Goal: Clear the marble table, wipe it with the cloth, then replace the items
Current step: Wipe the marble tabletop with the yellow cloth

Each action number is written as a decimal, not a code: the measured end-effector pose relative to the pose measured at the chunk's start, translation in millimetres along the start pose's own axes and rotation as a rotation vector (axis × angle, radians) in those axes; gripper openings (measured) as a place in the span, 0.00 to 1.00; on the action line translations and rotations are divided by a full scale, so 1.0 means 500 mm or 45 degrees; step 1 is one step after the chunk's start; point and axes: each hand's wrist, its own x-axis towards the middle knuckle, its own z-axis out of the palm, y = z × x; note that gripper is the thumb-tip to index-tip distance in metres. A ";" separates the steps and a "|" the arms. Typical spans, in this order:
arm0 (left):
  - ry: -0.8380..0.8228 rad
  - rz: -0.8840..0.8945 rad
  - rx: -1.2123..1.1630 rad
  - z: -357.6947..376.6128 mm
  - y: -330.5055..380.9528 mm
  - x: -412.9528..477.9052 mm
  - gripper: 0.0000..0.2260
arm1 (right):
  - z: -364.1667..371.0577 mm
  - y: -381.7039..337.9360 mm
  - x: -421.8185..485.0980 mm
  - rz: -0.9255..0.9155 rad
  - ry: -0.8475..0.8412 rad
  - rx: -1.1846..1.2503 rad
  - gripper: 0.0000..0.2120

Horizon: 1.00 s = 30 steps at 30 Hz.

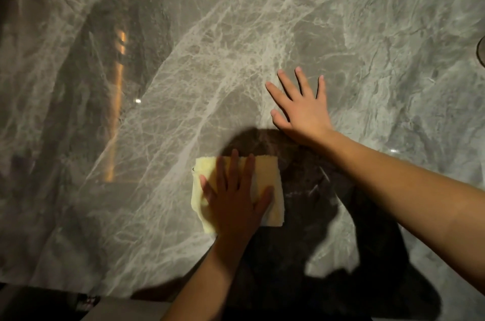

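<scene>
Table: grey marble table (262,32) with pale veins fills nearly the whole view; its polished top shows an orange streak of reflected light well off to the side of the left little finger.
Cloth: pale yellow cloth (270,176), folded into a rough rectangle, lies flat on the table near its near edge, directly under the left fingers.
Left hand: left hand (233,205) rests palm down on the cloth, in shadow.
Left fingers: fingers (231,166) stretched out and spread, pressed flat on the cloth rather than curled round it; the middle fingertips reach just past the cloth's far edge, the thumb lies on its right part, and cloth shows beyond the little finger.
Right hand: right hand (301,108) lies palm down on bare marble, beyond and to the thumb side of the left fingers, apart from the cloth.
Right fingers: splayed wide and flat, gripping nothing.
Shadow: a dark shadow spreads over the marble between the two forearms and under the right palm.
Right edge: a curved rim of some object (481,50) shows well past the right little finger; too cropped to tell what it is.
</scene>
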 end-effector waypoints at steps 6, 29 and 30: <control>0.015 0.052 0.006 -0.012 -0.012 0.063 0.33 | -0.011 -0.004 -0.005 0.001 -0.009 0.088 0.27; 0.108 0.330 -0.065 -0.119 -0.163 0.186 0.14 | -0.019 -0.082 -0.063 -0.386 0.176 0.324 0.14; 0.061 0.318 -0.030 -0.127 -0.165 0.195 0.13 | -0.017 -0.083 -0.068 -0.375 0.186 0.342 0.14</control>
